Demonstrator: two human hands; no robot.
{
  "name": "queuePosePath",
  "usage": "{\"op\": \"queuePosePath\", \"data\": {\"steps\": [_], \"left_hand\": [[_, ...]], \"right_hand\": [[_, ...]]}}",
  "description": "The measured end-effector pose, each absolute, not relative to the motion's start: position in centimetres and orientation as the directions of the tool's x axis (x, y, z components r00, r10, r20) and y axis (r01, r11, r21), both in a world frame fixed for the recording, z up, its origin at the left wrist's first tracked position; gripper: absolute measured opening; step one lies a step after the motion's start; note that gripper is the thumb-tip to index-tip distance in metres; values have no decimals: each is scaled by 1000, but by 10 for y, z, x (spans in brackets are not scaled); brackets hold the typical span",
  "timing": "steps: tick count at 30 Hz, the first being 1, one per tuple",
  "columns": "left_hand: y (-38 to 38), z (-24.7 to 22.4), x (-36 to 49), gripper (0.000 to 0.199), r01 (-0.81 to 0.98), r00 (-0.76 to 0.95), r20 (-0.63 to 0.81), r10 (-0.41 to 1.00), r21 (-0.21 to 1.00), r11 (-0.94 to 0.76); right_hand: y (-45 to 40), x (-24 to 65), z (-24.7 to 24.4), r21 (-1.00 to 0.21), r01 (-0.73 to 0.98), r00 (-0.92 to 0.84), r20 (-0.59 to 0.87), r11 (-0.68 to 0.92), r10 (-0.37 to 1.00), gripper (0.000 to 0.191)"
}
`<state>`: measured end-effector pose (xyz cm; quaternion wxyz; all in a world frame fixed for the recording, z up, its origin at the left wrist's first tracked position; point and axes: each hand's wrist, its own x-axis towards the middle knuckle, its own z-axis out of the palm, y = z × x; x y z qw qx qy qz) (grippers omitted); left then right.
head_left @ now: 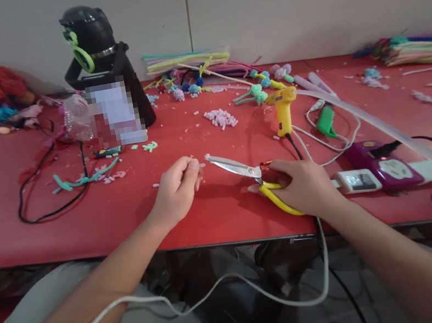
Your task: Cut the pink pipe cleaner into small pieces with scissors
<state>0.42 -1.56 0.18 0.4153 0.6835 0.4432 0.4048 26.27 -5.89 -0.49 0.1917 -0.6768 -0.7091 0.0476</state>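
Note:
My right hand (307, 181) grips a pair of scissors (238, 167) with yellow handles. Their blades point left and look nearly closed, with a small pale bit at the tip. Just left of that tip, my left hand (179, 187) is closed in a pinch, thumb against fingers. Whatever it holds is too small to make out; pale scraps show by the fingertips. Beyond both hands lies a pile of short lilac pieces (221, 119), apparently cut pipe cleaner. A yellow glue gun (283, 110) stands behind the scissors, a long clear glue stick (370, 115) running from its back.
A purple power strip (384, 168) with plugs and cords lies at the right. A black bottle (139, 91) stands back left, with a phone (115, 109) before it. Pipe cleaner bundles (190, 61) lie along the wall. A white cable (236, 276) hangs across my lap, below the table edge.

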Motion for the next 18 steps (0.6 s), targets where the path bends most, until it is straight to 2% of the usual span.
{"op": "queuePosePath", "data": {"steps": [8,18], "left_hand": [[-17,3,4,33,281,276,198,940,919,-276],[-17,4,5,34,293,273,195,942,916,-275]], "right_hand": [[-58,263,-5,-318,945,-19,170,74,985,64],[-57,265,-10,-303,947,-41,200,102,979,64]]}}
